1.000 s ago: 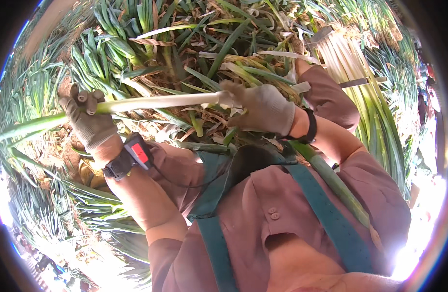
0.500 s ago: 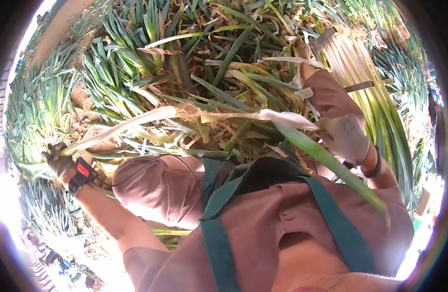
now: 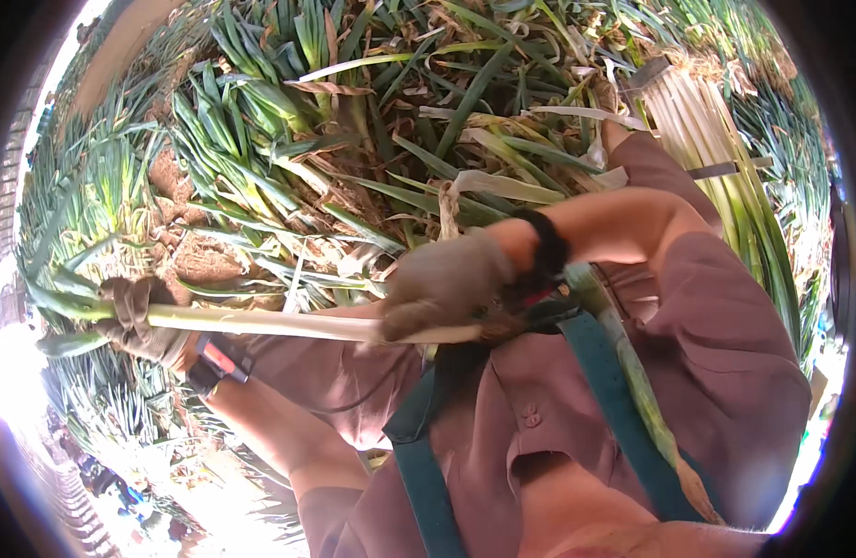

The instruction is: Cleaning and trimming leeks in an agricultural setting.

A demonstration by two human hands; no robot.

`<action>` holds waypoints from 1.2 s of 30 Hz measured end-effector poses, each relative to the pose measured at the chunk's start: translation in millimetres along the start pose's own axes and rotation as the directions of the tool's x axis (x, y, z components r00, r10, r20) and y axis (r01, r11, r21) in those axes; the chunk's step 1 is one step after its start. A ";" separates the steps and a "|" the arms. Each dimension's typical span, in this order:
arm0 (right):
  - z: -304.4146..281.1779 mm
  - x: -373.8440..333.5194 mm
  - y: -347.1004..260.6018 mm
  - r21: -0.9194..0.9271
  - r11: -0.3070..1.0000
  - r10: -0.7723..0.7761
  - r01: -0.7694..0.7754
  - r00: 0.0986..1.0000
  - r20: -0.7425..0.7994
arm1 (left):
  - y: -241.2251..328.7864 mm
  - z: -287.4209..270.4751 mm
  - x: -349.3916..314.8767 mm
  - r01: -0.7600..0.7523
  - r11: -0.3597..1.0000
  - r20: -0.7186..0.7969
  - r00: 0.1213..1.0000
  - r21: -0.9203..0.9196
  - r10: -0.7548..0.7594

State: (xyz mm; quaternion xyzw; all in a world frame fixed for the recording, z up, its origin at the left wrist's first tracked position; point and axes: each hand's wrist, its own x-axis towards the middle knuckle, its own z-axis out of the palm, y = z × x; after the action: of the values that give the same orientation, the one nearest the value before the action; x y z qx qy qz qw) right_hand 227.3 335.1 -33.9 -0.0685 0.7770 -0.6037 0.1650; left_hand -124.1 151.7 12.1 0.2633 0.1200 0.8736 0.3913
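Sunlit ground [image 3: 205,256], heaped with leafy green plants [image 3: 228,121], fills the head view I run from afar. One long pale stalk [image 3: 260,322] lies crosswise, just ahead of a brownish shirt [image 3: 502,400]. Two gloved hands are apart along it: the left hand [image 3: 144,321] wraps its leafy end, apparently to keep it level; the right hand [image 3: 446,279] covers the pale end, too blurred for me to tell its grip. Toward the ground's far right side, stalks lie bundled [image 3: 697,121], a dark bar [image 3: 714,170] across them, perhaps keeping them aligned.
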 end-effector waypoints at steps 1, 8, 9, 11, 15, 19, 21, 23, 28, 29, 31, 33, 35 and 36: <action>-2.7 -18.1 -3.8 -0.170 0.984 -0.066 0.060 0.997 -0.034 | 16.4 -9.3 -15.0 0.006 1.000 -0.025 1.000 0.016 -0.005; -58.2 -144.3 32.0 0.441 0.850 0.463 -0.289 0.809 -0.362 | 100.2 -51.8 -104.7 -0.115 0.976 -0.250 0.955 0.185 0.160; -68.1 -154.7 53.3 0.456 0.806 0.555 -0.377 0.749 -0.363 | 97.4 -48.5 -101.9 -0.106 0.976 -0.239 0.959 0.190 0.151; -71.8 -148.9 97.7 -0.503 0.606 0.387 -0.616 0.781 -0.490 | 79.2 -41.2 -93.5 -0.107 0.960 -0.288 0.940 0.260 0.183; -92.5 -31.1 92.1 -0.642 0.536 0.174 -0.548 0.816 -0.551 | 24.9 -0.4 -74.6 -0.069 0.802 -0.415 0.828 0.593 0.378; -98.2 118.4 145.7 -0.476 0.771 0.109 -0.422 0.825 -0.555 | -34.6 32.9 -42.9 0.070 0.555 -0.432 0.710 0.829 0.556; -97.9 186.2 195.8 -0.458 0.751 0.141 -0.476 0.793 -0.593 | -44.1 37.0 -29.6 0.045 0.612 -0.421 0.766 0.789 0.486; -91.1 247.4 220.5 -0.381 0.693 0.299 -0.612 0.725 -0.620 | -51.5 48.6 -24.0 0.055 0.581 -0.432 0.727 0.812 0.534; -115.3 316.8 250.9 -0.216 0.631 0.487 -0.745 0.597 -0.637 | -46.1 38.2 -30.9 0.069 0.661 -0.428 0.811 0.748 0.400; -126.0 317.5 251.7 -0.194 0.677 0.476 -0.710 0.624 -0.620 | -47.8 41.7 -28.7 0.087 0.659 -0.472 0.768 0.747 0.434; -143.6 311.7 238.8 -0.182 0.776 0.438 -0.604 0.724 -0.532 | -54.1 50.2 -26.1 0.122 0.607 -0.506 0.690 0.785 0.517; -163.6 291.7 213.3 -0.078 0.832 0.452 -0.549 0.752 -0.479 | -64.2 58.9 -21.4 0.174 0.506 -0.489 0.635 0.845 0.598; -178.7 253.9 177.6 -0.006 0.848 0.470 -0.529 0.759 -0.451 | -64.9 59.6 -21.9 0.179 0.525 -0.500 0.650 0.832 0.572; -183.4 225.1 171.1 -0.140 0.895 0.323 -0.424 0.832 -0.451 | -64.8 58.0 -23.0 0.178 0.537 -0.505 0.662 0.824 0.554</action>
State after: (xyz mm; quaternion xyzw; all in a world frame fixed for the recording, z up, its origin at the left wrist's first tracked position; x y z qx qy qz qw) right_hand -29.7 479.0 -197.5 0.1969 0.8578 -0.4638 0.1016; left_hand -39.0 177.8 25.0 0.0594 0.6233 0.7791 0.0321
